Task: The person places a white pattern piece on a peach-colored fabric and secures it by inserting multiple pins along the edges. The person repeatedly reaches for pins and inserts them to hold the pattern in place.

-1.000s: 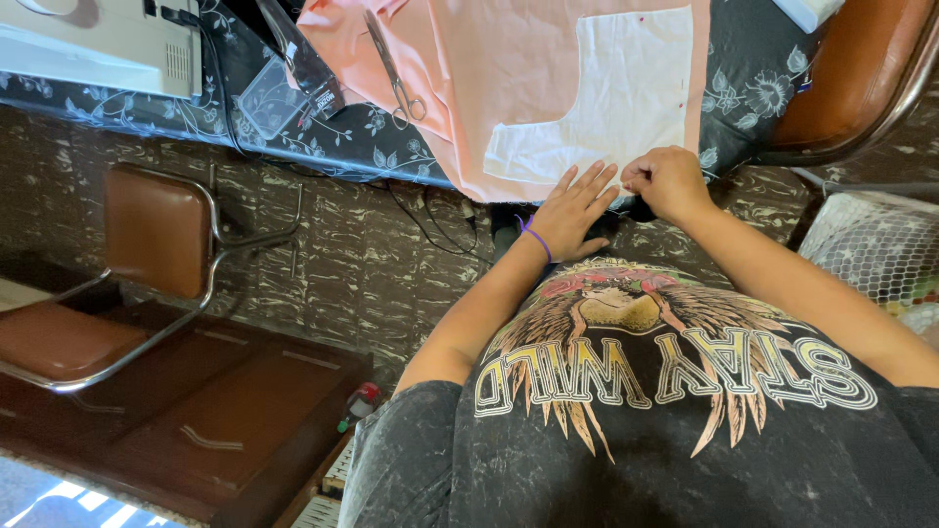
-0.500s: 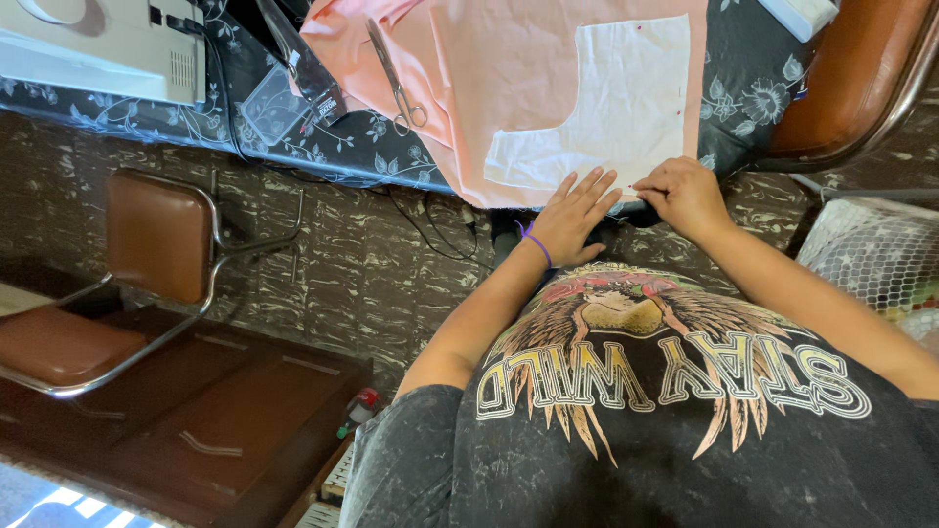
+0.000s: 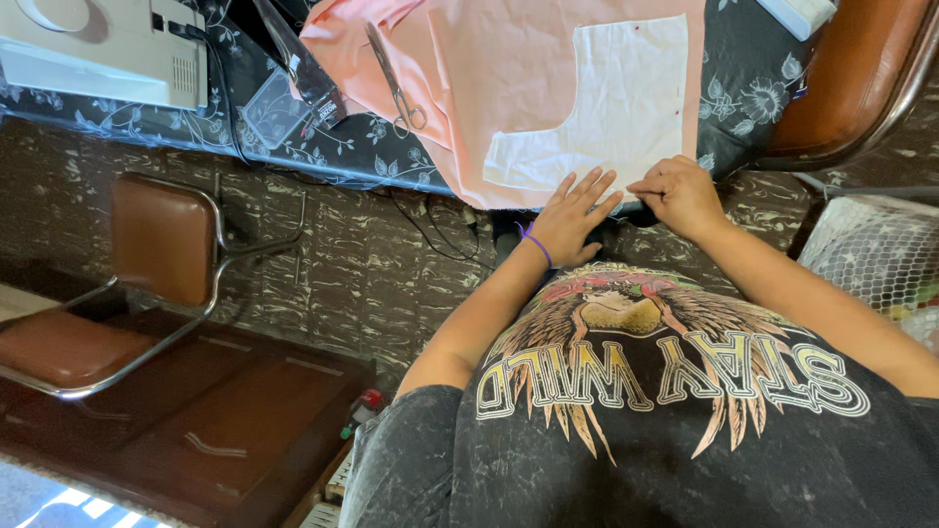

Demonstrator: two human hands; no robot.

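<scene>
Now your left hand lies flat, fingers spread, on the smooth peach cotton fabric at the table's near edge, just below the white curved pattern piece. Your right hand stays pinched on the hem; since earlier, both hands have barely shifted.

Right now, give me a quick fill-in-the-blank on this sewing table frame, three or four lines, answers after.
1. The left hand lies flat with its fingers spread on the ______ fabric.
2. The white pattern piece lies on top of that fabric, and the right hand pinches at its ______ edge.
3. The metal ______ lie on the fabric's left part, away from both hands.
4. The left wrist wears a ______ band.

Missing words: pink; near; scissors; purple
</scene>
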